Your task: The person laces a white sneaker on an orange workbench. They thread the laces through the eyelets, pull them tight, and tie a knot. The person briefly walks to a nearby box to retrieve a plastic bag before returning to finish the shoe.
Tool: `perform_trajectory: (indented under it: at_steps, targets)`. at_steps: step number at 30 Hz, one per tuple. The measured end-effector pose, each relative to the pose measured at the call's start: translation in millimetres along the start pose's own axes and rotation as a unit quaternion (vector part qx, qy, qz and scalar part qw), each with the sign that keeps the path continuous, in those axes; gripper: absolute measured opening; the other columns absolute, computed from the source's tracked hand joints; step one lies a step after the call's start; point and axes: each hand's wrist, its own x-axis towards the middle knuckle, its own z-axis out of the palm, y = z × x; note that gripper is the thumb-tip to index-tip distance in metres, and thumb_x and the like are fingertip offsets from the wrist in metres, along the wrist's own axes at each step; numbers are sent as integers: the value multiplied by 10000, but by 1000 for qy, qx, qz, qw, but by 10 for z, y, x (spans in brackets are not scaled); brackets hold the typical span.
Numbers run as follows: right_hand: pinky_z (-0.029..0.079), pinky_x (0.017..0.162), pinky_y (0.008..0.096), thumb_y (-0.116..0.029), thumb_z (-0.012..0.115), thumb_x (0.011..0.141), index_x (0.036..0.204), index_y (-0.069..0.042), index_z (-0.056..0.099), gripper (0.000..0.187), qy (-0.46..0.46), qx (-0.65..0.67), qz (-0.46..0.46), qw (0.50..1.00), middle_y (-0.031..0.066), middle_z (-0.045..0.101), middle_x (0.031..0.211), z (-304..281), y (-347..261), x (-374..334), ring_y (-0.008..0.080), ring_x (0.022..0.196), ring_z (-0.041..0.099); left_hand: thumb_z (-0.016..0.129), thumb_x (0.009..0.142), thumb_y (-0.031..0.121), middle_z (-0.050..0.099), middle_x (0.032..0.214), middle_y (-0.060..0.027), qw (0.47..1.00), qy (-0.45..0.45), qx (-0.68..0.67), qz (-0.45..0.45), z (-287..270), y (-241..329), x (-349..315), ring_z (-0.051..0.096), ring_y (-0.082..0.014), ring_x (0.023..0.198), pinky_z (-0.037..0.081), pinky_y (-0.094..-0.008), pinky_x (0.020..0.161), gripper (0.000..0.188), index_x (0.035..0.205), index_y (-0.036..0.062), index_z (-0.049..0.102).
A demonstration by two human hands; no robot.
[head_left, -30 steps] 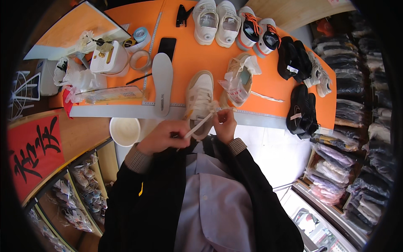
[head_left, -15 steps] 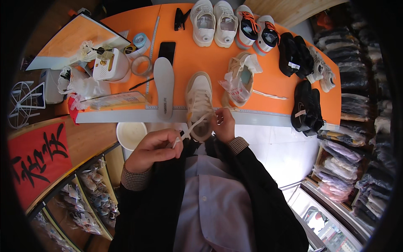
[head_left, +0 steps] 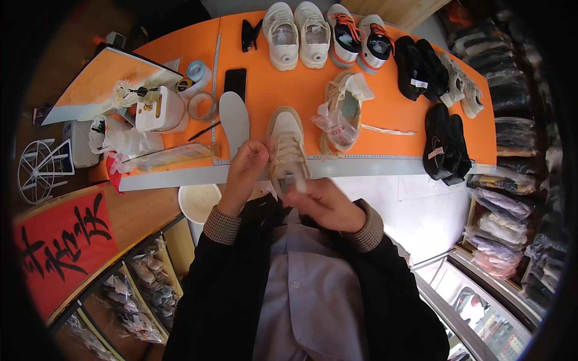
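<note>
Left hand (head_left: 244,174) has risen to pinch the cream sneaker's (head_left: 288,147) laces; right hand (head_left: 322,201) grip clamps its heel.

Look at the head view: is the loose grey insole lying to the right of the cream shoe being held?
No, the insole lies on the orange table left of the shoe.

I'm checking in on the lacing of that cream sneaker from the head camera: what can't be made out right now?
- Heel end of the cream sneaker: covered by the right hand.
- The lace ends: too thin to trace; hidden between the fingers of the left hand and the right hand.
- The shoe beside it: its upper is partly covered by a clear plastic bag.
</note>
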Motion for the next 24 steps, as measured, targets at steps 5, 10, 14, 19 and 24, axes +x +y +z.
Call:
perform_trajectory:
  at_steps: [5, 10, 14, 19, 24]
  targets:
    - [431, 613, 306, -123, 572, 908, 848, 27, 587, 162, 300, -270, 13, 915, 123, 572, 733, -532, -83, -14, 175, 637, 520, 715, 814, 260, 586, 1161, -158, 953, 11, 291, -84, -107, -888, -88, 593, -217, 1011, 483, -324, 851, 521, 1194, -14, 488]
    - [472, 655, 417, -81, 644, 791, 937, 18, 605, 181, 350, -602, 114, 709, 184, 607, 855, -685, 207, -59, 354, 782, 579, 740, 740, 268, 668, 905, -144, 899, 55, 412, -137, 111, -538, -106, 650, -270, 884, 499, -369, 741, 385, 993, 14, 601]
    - [476, 658, 419, -85, 653, 760, 906, 0, 587, 182, 350, -456, -60, 816, 159, 577, 853, -373, 227, 59, 334, 803, 572, 700, 784, 281, 666, 778, -112, 859, -17, 477, -187, 58, -245, -133, 647, -242, 759, 486, -357, 684, 292, 891, 17, 634]
    - [489, 641, 354, -30, 656, 768, 919, -21, 626, 154, 200, -167, -33, 965, 148, 599, 843, 180, 487, 125, 307, 711, 605, 571, 911, 215, 611, 673, -22, 970, -82, 173, -153, -13, 660, -231, 517, -79, 608, 405, -221, 581, 239, 832, -1, 633]
    - [497, 676, 370, -71, 586, 814, 894, 11, 639, 127, 180, -138, 4, 974, 187, 642, 812, 356, 802, 241, 346, 765, 619, 485, 966, 234, 385, 573, 39, 994, -39, -92, 49, -30, 1276, -434, 302, -75, 502, 301, -242, 571, 245, 907, 10, 564]
